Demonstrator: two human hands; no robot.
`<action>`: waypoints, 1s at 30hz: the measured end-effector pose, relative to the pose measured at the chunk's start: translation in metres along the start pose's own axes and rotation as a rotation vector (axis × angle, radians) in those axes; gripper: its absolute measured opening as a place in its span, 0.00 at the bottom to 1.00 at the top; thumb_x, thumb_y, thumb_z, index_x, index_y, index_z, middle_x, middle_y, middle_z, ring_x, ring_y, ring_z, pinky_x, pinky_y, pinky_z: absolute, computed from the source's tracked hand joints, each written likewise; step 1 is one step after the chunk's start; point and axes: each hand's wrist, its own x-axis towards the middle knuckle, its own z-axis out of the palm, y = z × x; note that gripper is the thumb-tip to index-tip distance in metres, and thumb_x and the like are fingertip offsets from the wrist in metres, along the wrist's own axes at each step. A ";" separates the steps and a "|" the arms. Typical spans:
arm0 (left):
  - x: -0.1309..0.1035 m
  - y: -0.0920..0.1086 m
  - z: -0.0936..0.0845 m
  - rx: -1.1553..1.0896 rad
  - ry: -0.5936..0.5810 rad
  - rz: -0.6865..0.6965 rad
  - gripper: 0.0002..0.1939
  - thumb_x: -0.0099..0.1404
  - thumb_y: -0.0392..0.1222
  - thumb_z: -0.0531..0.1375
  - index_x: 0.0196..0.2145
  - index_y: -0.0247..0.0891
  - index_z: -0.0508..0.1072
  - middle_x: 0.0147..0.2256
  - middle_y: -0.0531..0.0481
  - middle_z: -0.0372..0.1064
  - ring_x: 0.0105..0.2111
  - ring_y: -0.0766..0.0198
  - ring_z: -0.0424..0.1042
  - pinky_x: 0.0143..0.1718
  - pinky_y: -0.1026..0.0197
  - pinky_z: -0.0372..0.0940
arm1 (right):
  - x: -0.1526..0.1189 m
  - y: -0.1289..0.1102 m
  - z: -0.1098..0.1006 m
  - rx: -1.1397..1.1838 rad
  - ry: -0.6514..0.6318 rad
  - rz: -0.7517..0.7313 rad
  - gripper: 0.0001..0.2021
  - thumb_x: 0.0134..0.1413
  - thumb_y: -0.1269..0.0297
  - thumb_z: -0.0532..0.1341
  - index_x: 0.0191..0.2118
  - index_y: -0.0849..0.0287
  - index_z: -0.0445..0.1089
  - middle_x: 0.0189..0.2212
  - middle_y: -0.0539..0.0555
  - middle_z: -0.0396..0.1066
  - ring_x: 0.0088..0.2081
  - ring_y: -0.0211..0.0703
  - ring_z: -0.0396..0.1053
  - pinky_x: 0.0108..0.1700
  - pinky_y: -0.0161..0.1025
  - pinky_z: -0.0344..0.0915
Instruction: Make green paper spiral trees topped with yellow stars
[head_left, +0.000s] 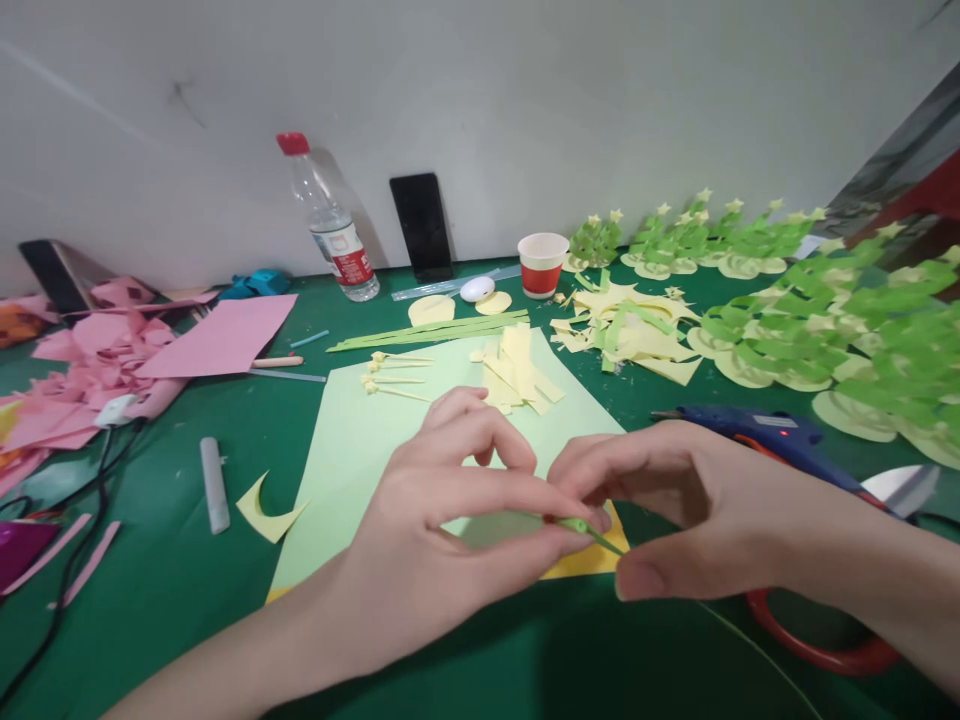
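left hand [450,530]: forefinger and thumb pinched together on a small green paper coil [576,524], the other fingers loosely curled and clear of it. the coil sits right at the tips, its rolled end facing out between them, so most of it is exposed. right hand [712,500]: thumb spread well away from its forefinger, fingertips bunched close by the coil; a thin green strip [611,545] runs from the coil toward that thumb, and i cannot tell whether the thumb has it gripped. my reading: this one piece is part-wound, with a length of strip left to take up. beneath the hands, a pale green sheet [352,480]; on it lie a few pale yellow stems with curled heads [397,370], which look finished, beside a loose pile of pale yellow strips [517,375], seemingly unused. just past the sheet, long green strips [450,332] lie flat, also uncurled, near a pale yellow disc [431,312]. by the right forearm, a glue gun [757,430] with a red light showing. farther right, rows of star-topped green paper trees [795,320] stand on scalloped bases; those i'd count as done. offcuts [645,335] heaped beside them suggest plenty of cutting is behind the work.
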 end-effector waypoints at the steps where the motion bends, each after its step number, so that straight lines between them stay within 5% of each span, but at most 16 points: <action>1: 0.000 0.000 0.001 -0.044 0.003 -0.032 0.04 0.56 0.34 0.62 0.27 0.41 0.74 0.24 0.58 0.57 0.28 0.69 0.60 0.38 0.62 0.59 | 0.000 0.001 0.000 0.004 -0.003 -0.003 0.11 0.42 0.59 0.65 0.34 0.55 0.71 0.33 0.49 0.67 0.37 0.38 0.63 0.37 0.34 0.60; 12: 0.001 0.000 0.005 -0.140 0.021 -0.158 0.07 0.50 0.33 0.66 0.21 0.39 0.71 0.23 0.58 0.55 0.27 0.70 0.59 0.34 0.64 0.59 | -0.001 -0.005 0.011 0.094 0.098 0.041 0.09 0.47 0.57 0.61 0.30 0.57 0.72 0.29 0.48 0.68 0.31 0.34 0.63 0.32 0.30 0.58; 20: 0.001 0.001 0.005 -0.064 0.099 -0.086 0.07 0.52 0.33 0.65 0.21 0.39 0.70 0.23 0.58 0.55 0.27 0.69 0.58 0.34 0.62 0.59 | -0.007 -0.006 0.027 -0.444 0.492 -0.387 0.03 0.46 0.72 0.61 0.29 0.57 0.70 0.28 0.46 0.71 0.29 0.27 0.66 0.31 0.22 0.62; 30: 0.000 0.003 0.004 0.002 0.075 -0.043 0.08 0.53 0.32 0.64 0.21 0.39 0.69 0.22 0.59 0.56 0.25 0.70 0.59 0.39 0.60 0.56 | -0.007 -0.007 0.032 -0.674 0.552 -0.567 0.07 0.45 0.79 0.57 0.29 0.61 0.68 0.25 0.48 0.71 0.26 0.27 0.68 0.28 0.20 0.65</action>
